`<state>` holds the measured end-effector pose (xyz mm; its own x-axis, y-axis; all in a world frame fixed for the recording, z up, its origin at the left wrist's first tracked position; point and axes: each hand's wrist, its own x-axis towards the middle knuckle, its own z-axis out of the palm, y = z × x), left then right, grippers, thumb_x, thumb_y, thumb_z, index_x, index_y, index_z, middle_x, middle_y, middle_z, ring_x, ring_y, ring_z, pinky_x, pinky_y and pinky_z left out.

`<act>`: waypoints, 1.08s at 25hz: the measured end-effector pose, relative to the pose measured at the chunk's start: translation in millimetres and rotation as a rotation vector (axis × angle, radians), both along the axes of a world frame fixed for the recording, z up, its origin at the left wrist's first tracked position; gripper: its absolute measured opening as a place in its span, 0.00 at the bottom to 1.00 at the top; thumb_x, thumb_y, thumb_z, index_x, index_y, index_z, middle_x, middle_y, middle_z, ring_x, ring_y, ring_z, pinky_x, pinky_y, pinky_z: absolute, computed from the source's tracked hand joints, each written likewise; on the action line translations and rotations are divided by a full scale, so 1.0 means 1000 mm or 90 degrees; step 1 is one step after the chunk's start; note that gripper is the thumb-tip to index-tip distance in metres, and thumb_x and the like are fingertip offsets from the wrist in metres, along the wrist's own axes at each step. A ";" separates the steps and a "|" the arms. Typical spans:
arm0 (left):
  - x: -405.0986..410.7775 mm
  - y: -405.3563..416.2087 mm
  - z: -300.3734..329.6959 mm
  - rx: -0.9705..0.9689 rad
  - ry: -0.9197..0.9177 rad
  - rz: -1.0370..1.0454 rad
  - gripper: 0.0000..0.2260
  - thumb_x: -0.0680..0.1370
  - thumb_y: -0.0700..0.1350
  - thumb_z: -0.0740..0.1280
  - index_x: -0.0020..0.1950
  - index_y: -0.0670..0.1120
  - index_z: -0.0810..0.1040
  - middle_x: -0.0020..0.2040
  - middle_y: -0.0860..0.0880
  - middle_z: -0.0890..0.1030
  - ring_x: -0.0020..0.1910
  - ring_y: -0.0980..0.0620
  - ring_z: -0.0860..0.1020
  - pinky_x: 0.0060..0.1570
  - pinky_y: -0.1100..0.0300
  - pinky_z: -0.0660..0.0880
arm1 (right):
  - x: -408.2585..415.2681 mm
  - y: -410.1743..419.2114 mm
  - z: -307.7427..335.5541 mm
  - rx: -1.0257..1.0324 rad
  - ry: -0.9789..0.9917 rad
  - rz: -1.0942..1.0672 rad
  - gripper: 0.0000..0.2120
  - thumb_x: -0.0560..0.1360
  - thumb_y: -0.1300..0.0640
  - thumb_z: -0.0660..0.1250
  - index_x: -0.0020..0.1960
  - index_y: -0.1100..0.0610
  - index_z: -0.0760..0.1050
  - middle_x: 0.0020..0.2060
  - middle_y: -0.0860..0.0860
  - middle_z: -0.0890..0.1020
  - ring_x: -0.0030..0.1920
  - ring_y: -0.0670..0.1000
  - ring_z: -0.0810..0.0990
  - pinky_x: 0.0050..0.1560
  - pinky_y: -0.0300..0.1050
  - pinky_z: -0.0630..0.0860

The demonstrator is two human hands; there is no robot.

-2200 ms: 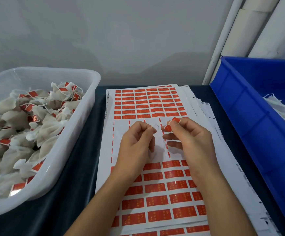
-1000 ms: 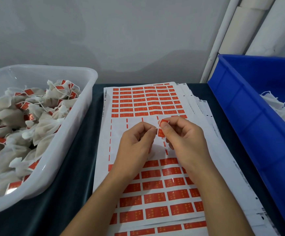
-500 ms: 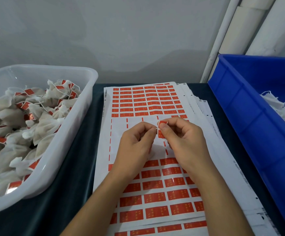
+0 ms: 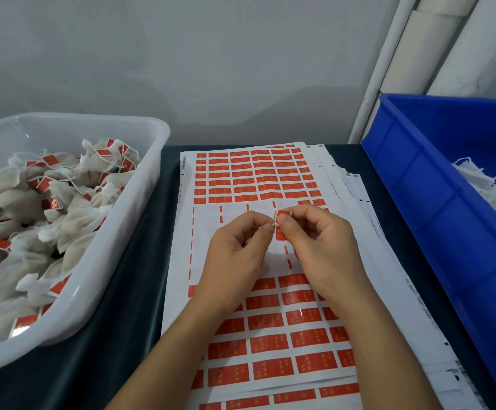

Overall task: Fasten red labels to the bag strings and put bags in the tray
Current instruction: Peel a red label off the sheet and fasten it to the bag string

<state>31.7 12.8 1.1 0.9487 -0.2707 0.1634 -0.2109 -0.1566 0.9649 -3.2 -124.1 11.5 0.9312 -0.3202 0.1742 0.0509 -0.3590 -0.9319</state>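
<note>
Your right hand (image 4: pixel 319 247): thumb and forefinger pinch a red label (image 4: pixel 283 214) folded over a white bag string (image 4: pixel 275 224), above the centre of the label sheet (image 4: pixel 270 291). Your left hand (image 4: pixel 234 258): fingers curled, tips meeting at the string just left of the label; whether they grip it, you cannot tell. White tray (image 4: pixel 98 261), left: heaped with labelled tea bags (image 4: pixel 72 196). Blue bin (image 4: pixel 448 217), right: unlabelled white bags (image 4: pixel 495 184) at its far side. Dark table (image 4: pixel 128 335) beneath.
</note>
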 end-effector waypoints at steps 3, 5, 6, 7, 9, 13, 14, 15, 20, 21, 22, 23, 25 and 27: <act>0.000 0.000 -0.001 -0.004 0.003 -0.002 0.11 0.85 0.45 0.64 0.47 0.56 0.82 0.36 0.59 0.82 0.36 0.57 0.79 0.38 0.66 0.78 | 0.000 0.000 -0.001 -0.008 -0.004 0.001 0.04 0.80 0.47 0.69 0.47 0.38 0.78 0.44 0.29 0.81 0.50 0.30 0.79 0.39 0.19 0.70; 0.000 0.000 -0.001 -0.005 0.006 -0.003 0.12 0.85 0.44 0.64 0.47 0.56 0.82 0.35 0.58 0.81 0.35 0.57 0.79 0.38 0.66 0.78 | 0.001 -0.001 -0.001 -0.015 -0.005 0.000 0.03 0.80 0.47 0.69 0.48 0.39 0.78 0.42 0.31 0.82 0.50 0.32 0.80 0.40 0.20 0.71; 0.000 0.000 0.000 -0.008 0.008 -0.005 0.12 0.85 0.44 0.64 0.46 0.55 0.83 0.35 0.58 0.81 0.34 0.57 0.78 0.37 0.66 0.78 | 0.001 -0.001 -0.002 -0.020 -0.006 0.000 0.03 0.80 0.47 0.69 0.48 0.40 0.79 0.43 0.31 0.82 0.50 0.33 0.80 0.41 0.20 0.72; 0.000 0.000 0.000 -0.013 0.013 -0.008 0.12 0.85 0.44 0.64 0.46 0.55 0.83 0.34 0.57 0.81 0.33 0.57 0.78 0.37 0.65 0.78 | 0.001 -0.002 -0.002 -0.028 -0.006 0.001 0.02 0.80 0.47 0.69 0.49 0.40 0.79 0.43 0.32 0.82 0.50 0.34 0.80 0.41 0.21 0.73; 0.000 0.002 0.001 -0.025 0.020 -0.014 0.12 0.85 0.43 0.65 0.45 0.53 0.83 0.33 0.55 0.80 0.32 0.57 0.77 0.36 0.65 0.78 | 0.001 -0.003 -0.003 -0.049 -0.013 0.001 0.01 0.80 0.48 0.69 0.50 0.41 0.79 0.42 0.34 0.83 0.50 0.35 0.81 0.42 0.22 0.73; 0.000 0.004 0.004 -0.051 0.031 -0.020 0.11 0.84 0.44 0.67 0.44 0.49 0.85 0.32 0.52 0.80 0.31 0.56 0.77 0.35 0.65 0.78 | -0.002 -0.003 -0.001 -0.100 -0.040 0.015 0.03 0.80 0.49 0.69 0.52 0.40 0.79 0.43 0.35 0.83 0.49 0.36 0.81 0.45 0.24 0.76; 0.000 0.004 0.004 -0.057 0.036 -0.019 0.10 0.83 0.44 0.68 0.44 0.48 0.85 0.32 0.51 0.80 0.31 0.56 0.77 0.35 0.64 0.78 | -0.003 -0.003 -0.001 -0.109 -0.046 0.019 0.04 0.80 0.48 0.69 0.53 0.39 0.79 0.43 0.35 0.83 0.49 0.37 0.81 0.45 0.24 0.76; 0.000 0.005 0.004 -0.062 0.041 -0.017 0.10 0.83 0.45 0.68 0.44 0.47 0.85 0.32 0.51 0.80 0.31 0.56 0.77 0.34 0.64 0.78 | -0.003 -0.003 0.000 -0.115 -0.050 0.021 0.04 0.80 0.46 0.68 0.53 0.38 0.78 0.42 0.34 0.83 0.50 0.37 0.81 0.45 0.25 0.76; 0.003 0.006 0.004 -0.095 0.090 0.017 0.11 0.83 0.47 0.68 0.43 0.48 0.85 0.32 0.50 0.79 0.31 0.54 0.77 0.37 0.62 0.80 | -0.005 0.003 0.005 -0.072 -0.052 0.030 0.14 0.79 0.36 0.58 0.60 0.34 0.77 0.50 0.29 0.81 0.54 0.34 0.80 0.44 0.25 0.76; 0.003 0.006 0.003 -0.107 0.102 0.024 0.11 0.83 0.47 0.68 0.41 0.50 0.85 0.31 0.50 0.79 0.30 0.54 0.76 0.36 0.62 0.80 | -0.005 0.004 0.004 -0.062 -0.050 0.033 0.15 0.80 0.36 0.57 0.63 0.35 0.76 0.50 0.30 0.81 0.54 0.35 0.80 0.44 0.25 0.76; 0.004 0.007 0.003 -0.116 0.113 0.030 0.12 0.83 0.47 0.68 0.40 0.51 0.84 0.31 0.49 0.79 0.30 0.54 0.76 0.35 0.62 0.80 | -0.005 0.003 0.003 -0.053 -0.045 0.033 0.15 0.81 0.38 0.57 0.65 0.35 0.75 0.49 0.31 0.81 0.53 0.36 0.80 0.44 0.26 0.77; 0.004 0.007 0.003 -0.122 0.121 0.035 0.12 0.83 0.48 0.68 0.40 0.51 0.84 0.31 0.49 0.78 0.30 0.54 0.76 0.34 0.63 0.79 | -0.004 0.002 0.002 -0.041 -0.036 0.031 0.14 0.82 0.40 0.58 0.66 0.35 0.74 0.47 0.33 0.81 0.52 0.37 0.80 0.44 0.29 0.78; 0.005 0.008 0.001 -0.126 0.132 0.042 0.12 0.83 0.48 0.68 0.40 0.52 0.84 0.32 0.48 0.78 0.30 0.54 0.75 0.34 0.64 0.78 | -0.003 0.000 -0.001 -0.024 -0.009 0.038 0.11 0.84 0.46 0.61 0.63 0.35 0.75 0.49 0.34 0.82 0.52 0.39 0.80 0.49 0.33 0.78; 0.006 0.009 0.000 -0.131 0.141 0.042 0.11 0.83 0.49 0.68 0.42 0.52 0.84 0.34 0.46 0.79 0.33 0.52 0.77 0.39 0.61 0.82 | -0.003 0.000 -0.002 -0.030 0.011 0.060 0.09 0.83 0.49 0.64 0.59 0.34 0.76 0.56 0.34 0.80 0.55 0.38 0.78 0.51 0.32 0.76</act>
